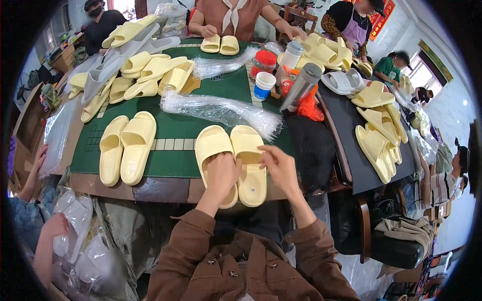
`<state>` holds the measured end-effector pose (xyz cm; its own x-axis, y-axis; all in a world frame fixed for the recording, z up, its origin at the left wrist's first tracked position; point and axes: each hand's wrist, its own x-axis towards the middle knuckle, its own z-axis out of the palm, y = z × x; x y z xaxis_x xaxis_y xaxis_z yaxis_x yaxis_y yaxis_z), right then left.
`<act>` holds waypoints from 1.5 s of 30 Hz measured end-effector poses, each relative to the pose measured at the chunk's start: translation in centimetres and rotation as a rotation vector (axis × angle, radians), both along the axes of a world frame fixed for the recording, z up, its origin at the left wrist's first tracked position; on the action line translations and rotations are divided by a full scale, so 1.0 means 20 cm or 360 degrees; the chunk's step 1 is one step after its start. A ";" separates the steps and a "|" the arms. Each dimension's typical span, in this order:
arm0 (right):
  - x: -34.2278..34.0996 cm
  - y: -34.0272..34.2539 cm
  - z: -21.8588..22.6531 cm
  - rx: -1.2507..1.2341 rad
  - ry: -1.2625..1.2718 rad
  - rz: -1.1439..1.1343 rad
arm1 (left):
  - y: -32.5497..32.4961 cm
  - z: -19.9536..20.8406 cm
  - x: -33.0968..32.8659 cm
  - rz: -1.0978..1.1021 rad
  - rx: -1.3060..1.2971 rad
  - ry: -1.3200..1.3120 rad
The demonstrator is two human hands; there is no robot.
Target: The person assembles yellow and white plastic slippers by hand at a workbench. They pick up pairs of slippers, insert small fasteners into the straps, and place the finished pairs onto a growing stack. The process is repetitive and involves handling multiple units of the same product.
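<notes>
A pair of pale yellow slippers stands in front of me at the table's near edge: a left slipper (214, 138) and a right slipper (252, 186). My left hand (222, 174) reaches into the left slipper's opening, its fingers hidden below the strap. My right hand (279, 166) is at the right slipper's outer side, fingers bent and apart, fingertips at the strap's edge; whether they touch it I cannot tell. The right slipper's insole carries a small white sticker. Another yellow pair (131, 145) sits to the left, toes pointing away.
Clear plastic strands (221, 111) lie across the green mat (175, 169). Beyond stand a blue-white cup (263, 86), a red-lidded jar (263, 63) and a grey tumbler (303, 85). Slippers pile up at left (150, 72) and right (379, 125). A person opposite touches another pair.
</notes>
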<state>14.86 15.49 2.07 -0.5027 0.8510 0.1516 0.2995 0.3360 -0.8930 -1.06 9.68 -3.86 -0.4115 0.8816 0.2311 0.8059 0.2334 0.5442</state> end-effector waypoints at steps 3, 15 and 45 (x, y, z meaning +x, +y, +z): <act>-0.05 0.14 -0.01 0.0090 0.0061 -0.0077 | 0.00 0.01 0.00 0.0010 -0.0054 0.0023; -0.22 0.39 -0.16 0.0511 -0.0087 -0.0042 | -0.01 0.05 -0.03 -0.0121 -0.0154 -0.0112; -0.47 0.42 -0.20 0.0037 -0.0004 0.0193 | -0.01 0.03 -0.01 -0.0025 0.0020 -0.0018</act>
